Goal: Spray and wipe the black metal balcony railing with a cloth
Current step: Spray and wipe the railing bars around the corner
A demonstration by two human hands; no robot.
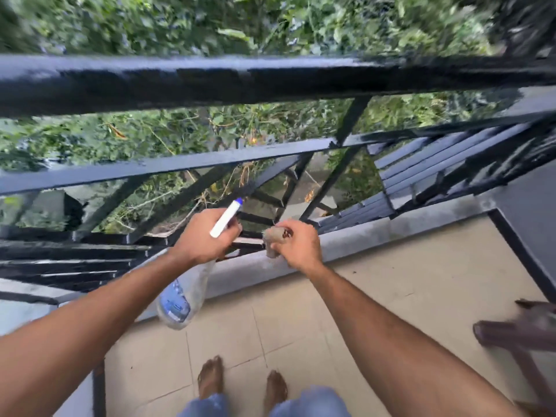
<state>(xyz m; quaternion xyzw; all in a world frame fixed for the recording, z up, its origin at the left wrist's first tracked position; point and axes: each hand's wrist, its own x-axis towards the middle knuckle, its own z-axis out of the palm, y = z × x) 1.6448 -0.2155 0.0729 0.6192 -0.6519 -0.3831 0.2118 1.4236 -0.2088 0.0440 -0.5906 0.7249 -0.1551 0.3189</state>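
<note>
The black metal railing (pixel 270 79) runs across the view, with a thick top rail, a thinner middle rail and slanted bars below. My left hand (pixel 201 236) grips the neck of a clear spray bottle (pixel 183 299) with a blue label; its white nozzle with a blue tip points up toward the lower bars. My right hand (pixel 298 245) holds a bunched grey-brown cloth (pixel 273 239) low by the bottom of the railing, just above the grey concrete curb (pixel 376 233).
Beige floor tiles (pixel 391 296) lie under my bare feet (pixel 210 377). A dark wooden chair (pixel 517 335) stands at the right edge. A dark grey wall (pixel 535 212) closes the right corner. Dense green foliage (pixel 270 22) lies beyond the railing.
</note>
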